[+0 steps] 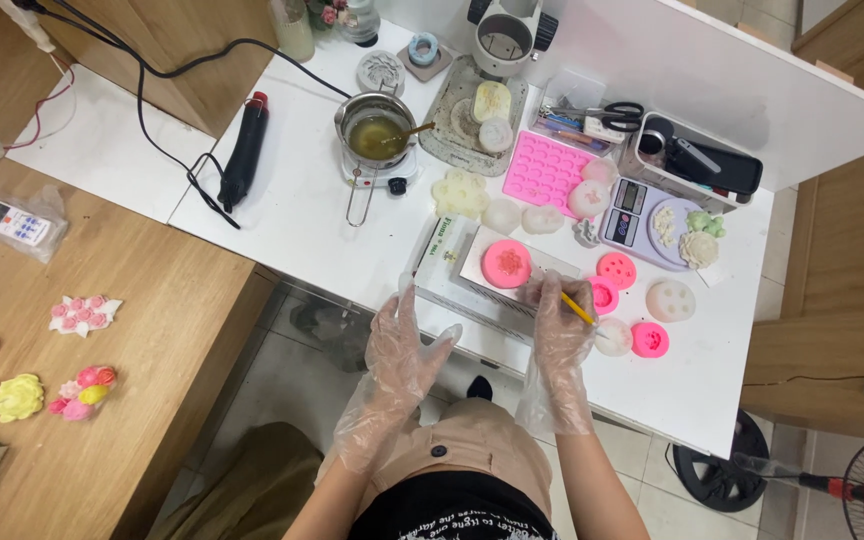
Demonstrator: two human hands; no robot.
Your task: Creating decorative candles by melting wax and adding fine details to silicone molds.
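Brush [579, 310], thin and yellow-handled, slants up-left toward the round pink mould [506, 263]. Right hand [560, 325], in a clear glove, pinches it just right of that mould. Left hand [404, 345], fingers spread and holding nothing, rests at the worktop [292, 215] edge below-left of the mould.

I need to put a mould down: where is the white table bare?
Bare: between the black heat gun and the small steel melting pot, and the corner right of the round white mould. Crowded: around the pink round moulds and digital scale.
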